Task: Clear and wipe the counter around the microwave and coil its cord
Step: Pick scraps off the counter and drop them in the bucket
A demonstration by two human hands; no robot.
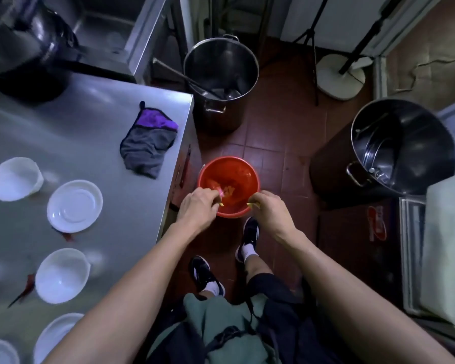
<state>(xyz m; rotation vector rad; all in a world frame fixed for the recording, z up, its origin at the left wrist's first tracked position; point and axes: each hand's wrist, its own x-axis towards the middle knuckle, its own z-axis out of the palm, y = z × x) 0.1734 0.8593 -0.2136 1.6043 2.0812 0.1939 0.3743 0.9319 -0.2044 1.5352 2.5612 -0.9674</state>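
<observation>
Both hands over the red bucket (229, 186) on the floor, just off the bench (95, 122) corner. Left hand (199, 206) fingers curled, pinching small yellowish scraps above the near-left rim. Right hand (267, 206) same at the near-right rim, a yellow bit showing at the fingertips. Looks like I'm dumping bench debris into the bucket; more scraps already inside.

Progress, my read: clearing is partway, nothing else started.
- Cloth (149, 143), grey and purple, lies crumpled on the bench near the bucket-side edge, untouched by either hand. Wipe not done as far as I can tell.
- Still on the bench, further from the bucket than the cloth: white bowls (16, 178) and a white plate (74, 202), plus red chilli-like bits (28, 283) between them.
- Microwave and its cord: can't pick them out here. A dark, blurred appliance sits at the far bench corner, can't tell what it is. Cord coiling not visibly begun.

Left: finish the scraps, move dishes, wipe, coil cord.
</observation>
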